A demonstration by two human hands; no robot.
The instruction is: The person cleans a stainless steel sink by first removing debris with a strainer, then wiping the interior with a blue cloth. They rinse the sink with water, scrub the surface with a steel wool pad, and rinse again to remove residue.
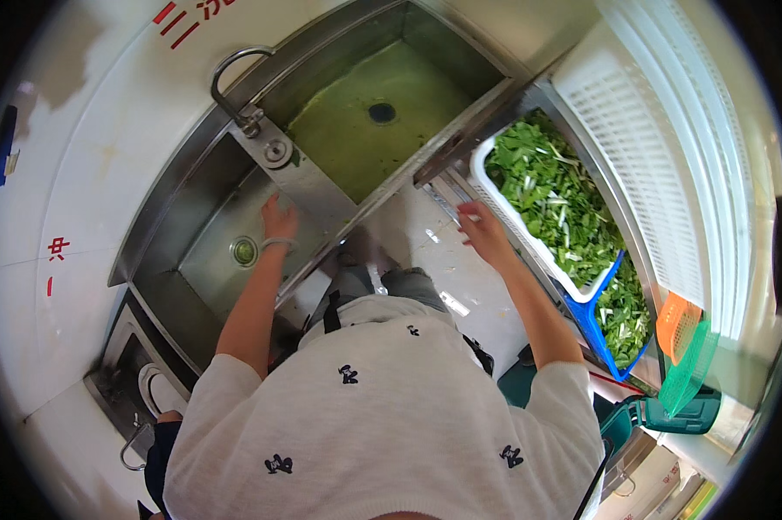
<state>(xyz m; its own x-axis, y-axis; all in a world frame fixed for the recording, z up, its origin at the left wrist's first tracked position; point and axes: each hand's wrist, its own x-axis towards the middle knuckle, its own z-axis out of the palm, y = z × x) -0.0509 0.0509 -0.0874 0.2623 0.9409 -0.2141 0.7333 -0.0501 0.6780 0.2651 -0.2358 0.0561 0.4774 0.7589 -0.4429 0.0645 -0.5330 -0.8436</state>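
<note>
My left hand (278,223), with a pale band at the wrist, reaches over the left steel sink basin (209,234) near its divider. Its fingers are loosely stretched out and nothing shows in them. To the right, my right hand (486,234) hovers beside a white plastic basket (529,247), fingers apart and holding nothing. Cut leafy greens (555,199) fill that basket. More chopped greens (625,321) lie in a blue basket (588,325) just nearer to me. Shallow greenish water covers the floor of the far sink basin (460,43).
A curved faucet (226,82) rises behind the divider between the basins. White perforated baskets (642,147) are stacked at the right, with an orange basket (675,321) and a green basket (694,368) below them. A dark green bin (681,412) stands at lower right.
</note>
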